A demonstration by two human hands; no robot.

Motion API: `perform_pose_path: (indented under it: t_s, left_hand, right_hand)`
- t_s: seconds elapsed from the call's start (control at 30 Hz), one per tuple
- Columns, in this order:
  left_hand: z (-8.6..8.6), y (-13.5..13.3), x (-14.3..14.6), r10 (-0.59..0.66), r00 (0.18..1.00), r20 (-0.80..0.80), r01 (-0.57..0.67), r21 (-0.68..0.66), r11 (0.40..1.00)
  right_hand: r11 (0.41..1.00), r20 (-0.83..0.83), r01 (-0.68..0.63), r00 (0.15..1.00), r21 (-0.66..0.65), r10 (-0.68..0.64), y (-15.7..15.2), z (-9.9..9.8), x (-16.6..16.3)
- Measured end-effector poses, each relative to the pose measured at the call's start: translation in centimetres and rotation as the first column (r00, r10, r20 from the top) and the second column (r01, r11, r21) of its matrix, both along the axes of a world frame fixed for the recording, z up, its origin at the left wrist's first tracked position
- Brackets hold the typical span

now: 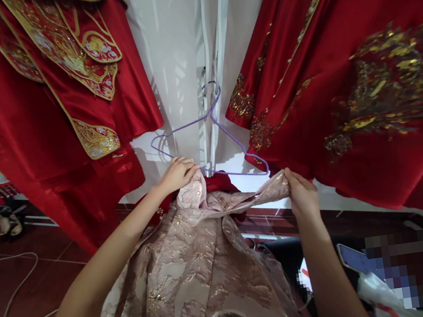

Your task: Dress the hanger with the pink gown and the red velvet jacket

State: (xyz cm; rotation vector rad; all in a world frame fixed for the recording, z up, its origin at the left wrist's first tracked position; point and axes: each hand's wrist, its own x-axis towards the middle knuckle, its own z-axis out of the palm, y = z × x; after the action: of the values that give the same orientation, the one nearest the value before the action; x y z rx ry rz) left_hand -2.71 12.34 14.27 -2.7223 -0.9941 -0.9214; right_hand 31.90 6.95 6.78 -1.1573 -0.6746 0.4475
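Note:
A dusty-pink brocade dress (195, 265) with gold threads spreads below me, its upper edge stretched between my two hands. My left hand (180, 173) pinches the pale pink strap or collar part of the dress. It is right by the bottom bar of a purple wire hanger (233, 174); whether the fingers also touch the hanger I cannot tell. The hanger tilts behind the dress, its hook near a white upright. Out to the right, my right hand (303, 192) pinches the other end of the dress's upper edge between thumb and fingers.
Red embroidered gowns hang at the left (125, 102) and the right (353, 159), with a white frame post (215, 47) between them. A phone (355, 259) and a plastic bag (379, 289) lie lower right. A pale cable (10, 307) and black heeled shoes (10, 226) are at left.

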Motion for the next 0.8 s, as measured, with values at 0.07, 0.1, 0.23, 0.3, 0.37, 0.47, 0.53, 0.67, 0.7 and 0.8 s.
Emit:
perform_pose_path:
  t_s: [0.07,0.1,0.23,0.3,0.37,0.47,0.53,0.67,0.7,0.8]
  left_hand:
    - [0.7,-0.3,-1.3,-0.001,1.0,-0.032,0.001,0.004,1.0]
    - [1.0,-0.4,-1.7,-0.002,0.999,-0.046,0.002,0.0,1.0]
    - [1.5,-0.7,-1.9,0.01,0.996,-0.091,-0.011,-0.011,1.0]
    - [1.4,-0.7,-1.7,0.019,0.995,-0.097,-0.019,-0.006,1.0]
    - [1.2,-0.7,-1.5,0.03,0.996,-0.087,-0.03,0.0,1.0]
    - [1.0,-0.7,-1.1,0.033,0.997,-0.063,-0.033,-0.003,0.999]
    - [0.8,-1.0,-0.3,0.007,0.999,-0.032,-0.008,-0.021,1.0]
    - [-0.1,-2.1,2.9,-0.096,0.994,0.054,0.101,-0.105,0.989]
    - [-0.4,-2.4,3.9,-0.108,0.991,0.074,0.116,-0.125,0.985]
    - [-0.6,-3.2,5.9,-0.112,0.987,0.118,0.13,-0.151,0.98]
  right_hand:
    - [1.0,0.047,0.026,0.999,0.013,-0.027,0.4,0.2,0.0]
    - [1.0,0.068,0.028,0.997,0.012,-0.029,0.5,0.5,-0.2]
    - [1.0,0.125,0.002,0.992,0.013,-0.003,0.7,2.6,-1.1]
    - [1.0,0.178,-0.002,0.984,0.011,0.0,0.6,3.8,-1.7]
    - [1.0,0.243,0.01,0.97,0.009,-0.012,0.5,4.8,-2.1]
    - [0.999,0.367,0.037,0.929,0.029,-0.045,0.7,6.3,-2.7]
    - [0.997,0.495,0.067,0.865,0.04,-0.078,1.0,7.4,-3.4]
    - [0.99,0.673,0.124,0.728,0.066,-0.136,2.5,10.0,-5.0]
    - [0.99,0.693,0.125,0.707,0.073,-0.14,2.9,10.5,-5.3]
    - [0.989,0.747,0.112,0.649,0.094,-0.145,3.9,11.1,-5.8]
